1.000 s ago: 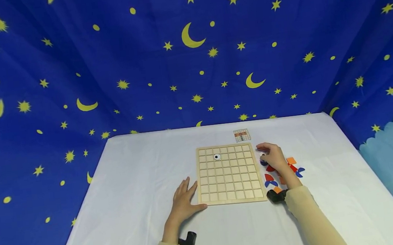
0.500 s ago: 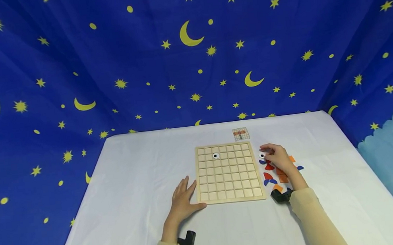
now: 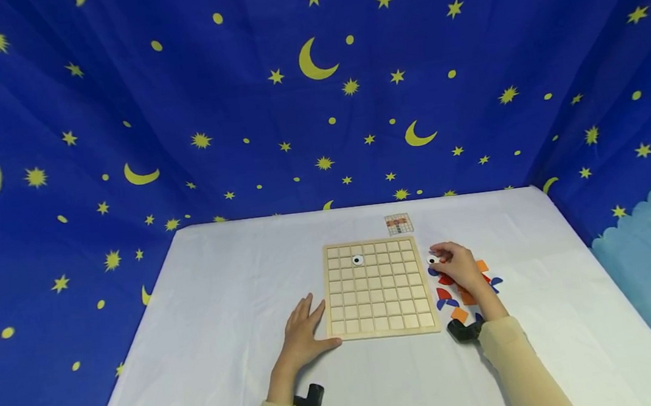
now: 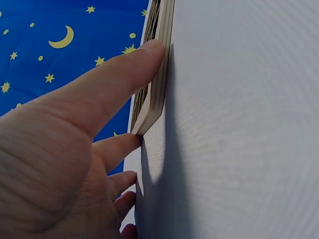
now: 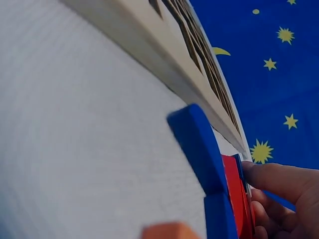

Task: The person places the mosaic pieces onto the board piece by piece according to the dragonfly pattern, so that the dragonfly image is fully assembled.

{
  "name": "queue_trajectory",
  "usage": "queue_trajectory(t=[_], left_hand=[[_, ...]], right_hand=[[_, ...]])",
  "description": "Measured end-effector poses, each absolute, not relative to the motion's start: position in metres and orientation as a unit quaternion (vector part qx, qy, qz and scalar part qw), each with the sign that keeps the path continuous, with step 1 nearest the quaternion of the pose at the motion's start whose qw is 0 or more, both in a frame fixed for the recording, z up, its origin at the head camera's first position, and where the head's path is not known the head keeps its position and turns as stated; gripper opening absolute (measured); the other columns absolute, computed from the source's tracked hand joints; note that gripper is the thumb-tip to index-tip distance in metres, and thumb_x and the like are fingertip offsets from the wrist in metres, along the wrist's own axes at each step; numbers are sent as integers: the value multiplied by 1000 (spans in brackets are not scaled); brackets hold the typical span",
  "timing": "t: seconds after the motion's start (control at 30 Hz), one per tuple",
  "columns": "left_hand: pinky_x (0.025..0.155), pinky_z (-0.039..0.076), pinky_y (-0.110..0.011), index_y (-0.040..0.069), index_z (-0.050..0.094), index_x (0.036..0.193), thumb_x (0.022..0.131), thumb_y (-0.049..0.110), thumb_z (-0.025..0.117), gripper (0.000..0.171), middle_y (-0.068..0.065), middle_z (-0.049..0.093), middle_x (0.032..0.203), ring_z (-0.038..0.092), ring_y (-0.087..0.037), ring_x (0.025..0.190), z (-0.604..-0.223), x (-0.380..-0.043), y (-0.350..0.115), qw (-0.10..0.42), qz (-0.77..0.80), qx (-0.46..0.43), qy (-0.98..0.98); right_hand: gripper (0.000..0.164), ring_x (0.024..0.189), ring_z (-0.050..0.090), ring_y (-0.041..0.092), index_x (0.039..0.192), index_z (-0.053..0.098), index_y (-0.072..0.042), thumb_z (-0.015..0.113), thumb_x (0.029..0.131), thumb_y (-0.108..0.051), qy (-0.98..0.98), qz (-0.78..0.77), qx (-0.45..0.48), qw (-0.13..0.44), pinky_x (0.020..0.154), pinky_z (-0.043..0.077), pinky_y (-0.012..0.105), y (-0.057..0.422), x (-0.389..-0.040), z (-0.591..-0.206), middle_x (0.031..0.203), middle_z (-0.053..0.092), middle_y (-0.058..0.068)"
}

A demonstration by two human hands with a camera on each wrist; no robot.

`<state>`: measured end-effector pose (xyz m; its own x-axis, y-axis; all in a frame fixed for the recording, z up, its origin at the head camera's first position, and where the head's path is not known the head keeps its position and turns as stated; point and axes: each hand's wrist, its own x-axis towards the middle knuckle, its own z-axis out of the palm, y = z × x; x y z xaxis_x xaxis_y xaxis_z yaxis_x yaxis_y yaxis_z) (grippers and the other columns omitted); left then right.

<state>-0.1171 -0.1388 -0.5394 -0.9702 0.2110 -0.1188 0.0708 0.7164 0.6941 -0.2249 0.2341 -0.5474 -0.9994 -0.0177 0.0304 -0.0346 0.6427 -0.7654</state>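
In the head view a square wooden grid board (image 3: 330, 295) lies on the table. On it, near the upper left, sits a white disc with a black dot (image 3: 358, 260). My left hand (image 3: 302, 334) rests spread at the board's lower left; in the left wrist view its thumb (image 4: 149, 55) lies against the board's edge. Just right of the board, my right hand (image 3: 460, 265) pinches a second white dotted disc (image 3: 432, 259) between thumb and index finger. A blue piece (image 3: 433, 272) lies right below that disc; the fingertips' exact contact is partly hidden.
Near the right hand lie loose red pieces (image 3: 443, 293), blue pieces (image 3: 496, 282) and orange squares (image 3: 459, 315). A small pattern card (image 3: 399, 224) lies behind the board. A starry blue curtain (image 3: 269, 116) stands around the white table (image 3: 204, 295).
The right thumb, earlier over the second disc, drew back and then closed in again beside it. That disc has shifted slightly left towards the board. The left hand stays in place.
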Motion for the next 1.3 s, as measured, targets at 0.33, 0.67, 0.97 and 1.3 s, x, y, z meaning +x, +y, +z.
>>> queue_trajectory(t=[0.33, 0.67, 0.97, 1.3], left_hand=[[116, 10, -61, 4, 41, 143, 70, 39, 81, 91, -21, 20, 157, 13, -42, 146, -543, -119, -140, 95, 366, 82, 922], [116, 10, -61, 4, 40, 144, 71, 39, 81, 90, -20, 20, 158, 13, -41, 146, -544, -119, -140, 94, 365, 84, 923], [116, 9, -62, 3, 40, 143, 71, 36, 81, 89, -22, 20, 157, 13, -43, 146, -543, -117, -140, 93, 368, 84, 921], [116, 10, -64, 3, 42, 142, 69, 36, 82, 89, -22, 21, 157, 14, -44, 145, -539, -115, -142, 86, 378, 85, 918]], right_hand=[[40, 86, 58, 22, 118, 63, 0, 74, 80, -8, -907, 422, 18, 12, 73, 47, 22, 236, -223, -549, 107, 68, 19], [43, 91, 59, 24, 120, 63, -3, 75, 81, -15, -894, 447, 12, 23, 75, 51, 21, 230, -220, -534, 106, 67, 17], [38, 92, 61, 29, 115, 65, 0, 75, 79, -8, -877, 468, 74, 85, 83, 47, 31, 208, -222, -511, 104, 68, 19], [38, 93, 64, 34, 113, 65, 5, 75, 77, -1, -867, 476, 116, 91, 85, 52, 44, 172, -235, -505, 103, 69, 22]])
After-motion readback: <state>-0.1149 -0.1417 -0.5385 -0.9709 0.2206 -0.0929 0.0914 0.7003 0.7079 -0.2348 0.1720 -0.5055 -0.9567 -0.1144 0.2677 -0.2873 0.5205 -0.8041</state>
